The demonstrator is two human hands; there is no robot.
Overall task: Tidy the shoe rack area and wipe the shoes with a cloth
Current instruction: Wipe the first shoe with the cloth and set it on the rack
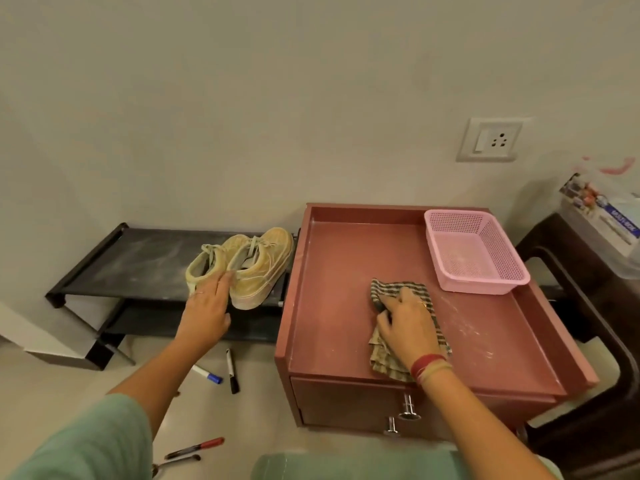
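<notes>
Gripping a checked cloth [382, 358] w/ curled fingers, right hand [405, 323] holds it on the red-brown cabinet top [332, 306], near a pink basket [479, 286]. Left hand [206, 313], fingers straight, touches heels of yellow sneakers [256, 268] on black shoe rack [138, 261], top shelf, rt end.

The right hand [405, 323] is covering the middle of the checked cloth [382, 360]. The left hand [207, 315] is hiding the heel of the left shoe [196, 271]. The right edge is cutting off a printed package [604, 226] with blurred lettering.
</notes>
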